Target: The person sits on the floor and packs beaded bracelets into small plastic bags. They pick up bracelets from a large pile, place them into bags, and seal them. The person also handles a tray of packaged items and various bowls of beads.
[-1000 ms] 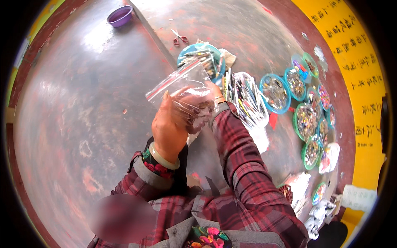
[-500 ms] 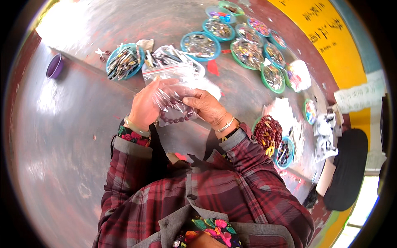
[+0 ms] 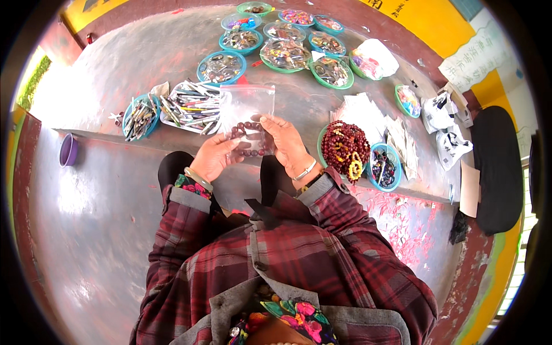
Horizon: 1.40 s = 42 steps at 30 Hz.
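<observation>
Both my hands hold a clear plastic zip bag (image 3: 248, 106) upright in front of me, with a dark red bead bracelet (image 3: 248, 138) inside it near the bottom. My left hand (image 3: 214, 156) grips the bag's lower left side. My right hand (image 3: 286, 142) pinches its right side, fingers over the beads. Both sleeves are red plaid, and each wrist wears a bangle.
A raised grey ledge (image 3: 144, 69) carries several teal-rimmed dishes of beads (image 3: 221, 66), a tray of pens and tools (image 3: 192, 106), a heap of dark red bracelets (image 3: 345, 146) and white plastic bags (image 3: 440, 109). A purple bowl (image 3: 68, 150) sits at the left. A black cushion (image 3: 497, 167) lies at the right.
The view has swung, so the ledge with the dishes now lies straight ahead. The bag has gone from crumpled and tilted to flat and upright, with the bracelet settled low inside it.
</observation>
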Tool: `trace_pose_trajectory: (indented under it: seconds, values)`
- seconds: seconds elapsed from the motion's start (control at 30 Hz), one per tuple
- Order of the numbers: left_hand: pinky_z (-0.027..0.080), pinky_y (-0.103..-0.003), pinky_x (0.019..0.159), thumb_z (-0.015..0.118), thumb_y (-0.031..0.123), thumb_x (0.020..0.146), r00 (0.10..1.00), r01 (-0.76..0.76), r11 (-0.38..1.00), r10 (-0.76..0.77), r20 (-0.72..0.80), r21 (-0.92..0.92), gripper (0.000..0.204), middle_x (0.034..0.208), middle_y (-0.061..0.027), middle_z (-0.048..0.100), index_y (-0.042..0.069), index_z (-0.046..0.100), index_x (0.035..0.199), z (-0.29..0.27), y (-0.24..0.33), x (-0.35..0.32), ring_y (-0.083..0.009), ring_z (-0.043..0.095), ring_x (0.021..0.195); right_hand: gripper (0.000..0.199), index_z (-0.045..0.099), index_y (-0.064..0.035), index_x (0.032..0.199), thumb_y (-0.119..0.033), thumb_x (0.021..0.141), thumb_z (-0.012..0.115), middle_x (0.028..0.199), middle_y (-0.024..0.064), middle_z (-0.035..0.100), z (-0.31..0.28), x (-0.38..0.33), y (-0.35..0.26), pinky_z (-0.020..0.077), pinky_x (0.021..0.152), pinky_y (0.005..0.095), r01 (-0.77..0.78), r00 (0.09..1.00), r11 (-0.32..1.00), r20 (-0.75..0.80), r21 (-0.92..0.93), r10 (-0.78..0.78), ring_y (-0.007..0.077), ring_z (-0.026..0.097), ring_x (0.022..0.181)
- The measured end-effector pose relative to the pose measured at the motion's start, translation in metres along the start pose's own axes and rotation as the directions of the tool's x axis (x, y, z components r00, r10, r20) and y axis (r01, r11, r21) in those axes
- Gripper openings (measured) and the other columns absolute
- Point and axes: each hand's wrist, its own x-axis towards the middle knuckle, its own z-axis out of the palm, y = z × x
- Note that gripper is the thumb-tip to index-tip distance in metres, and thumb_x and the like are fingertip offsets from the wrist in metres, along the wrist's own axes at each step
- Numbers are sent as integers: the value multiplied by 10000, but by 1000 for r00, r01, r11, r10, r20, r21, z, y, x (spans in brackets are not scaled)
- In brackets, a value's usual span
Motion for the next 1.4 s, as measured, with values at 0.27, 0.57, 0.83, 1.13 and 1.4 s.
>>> trace_pose_trajectory:
  seconds: [0.27, 0.57, 0.83, 1.13, 1.4]
  values:
    - [479, -273, 702, 593, 193, 881, 994, 72, 989, -61, -87, 133, 219, 930, -28, 648, 49, 601, 1046, 38, -6, -8, -112, 608, 842, 234, 597, 31, 1031, -153, 940, 485, 930, 97, 635, -28, -27, -5, 535, 725, 320, -14, 1000, 994, -21, 112, 17, 176, 627, 807]
    - [477, -272, 743, 522, 243, 918, 989, 126, 950, -98, -112, 284, 282, 959, -98, 632, 11, 560, 1073, 10, 23, 45, -176, 628, 863, 197, 581, -15, 1009, -177, 915, 523, 929, 74, 627, -142, 47, 7, 523, 714, 330, 76, 941, 994, -334, 83, -44, 191, 619, 806]
    - [491, -274, 728, 521, 205, 912, 947, 239, 938, -169, -272, 249, 267, 929, -82, 641, -10, 577, 1059, -19, 10, 105, -143, 614, 822, 266, 571, 35, 1036, -175, 932, 445, 967, 118, 624, -318, 162, 31, 512, 753, 348, 51, 878, 997, -478, 54, -19, 227, 619, 855]
    - [501, -251, 721, 497, 141, 923, 999, 28, 749, -37, -1, 662, 245, 906, -78, 641, -53, 592, 1038, -10, 9, 126, -116, 604, 798, 228, 584, 2, 988, -183, 888, 497, 895, 82, 615, -460, 285, 60, 492, 679, 328, 46, 886, 550, -220, -834, -407, 196, 615, 787]
    - [489, -244, 734, 503, 123, 923, 1000, -19, 718, 5, 22, 696, 216, 873, -59, 626, -53, 591, 1013, -9, 2, 122, -105, 583, 793, 171, 575, -23, 926, -154, 860, 487, 877, 138, 600, -432, 300, 36, 484, 692, 368, -202, 919, -7, -188, -979, -347, 272, 603, 791]
